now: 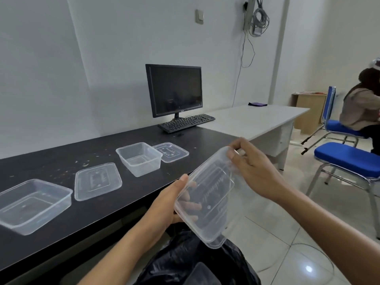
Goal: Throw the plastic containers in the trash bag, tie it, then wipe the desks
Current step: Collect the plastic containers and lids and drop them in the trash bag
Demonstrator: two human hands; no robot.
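Note:
A clear lidded plastic container (207,204) is held tilted over the black trash bag (193,262) on the floor. My left hand (170,202) grips its near left side, fingers showing through the plastic. My right hand (250,167) grips its far top corner. On the black desk (61,159) lie two open containers (30,204) (139,158) and two loose lids (97,181) (171,151). Another clear container (203,274) shows inside the bag.
A monitor (174,89) and keyboard (186,122) stand at the desk's far end. A white desk (253,120) with a dark cloth (257,104) adjoins it. Two blue chairs (347,157) stand at right; a person (362,108) sits on the farther one. Crumbs dot the black desk.

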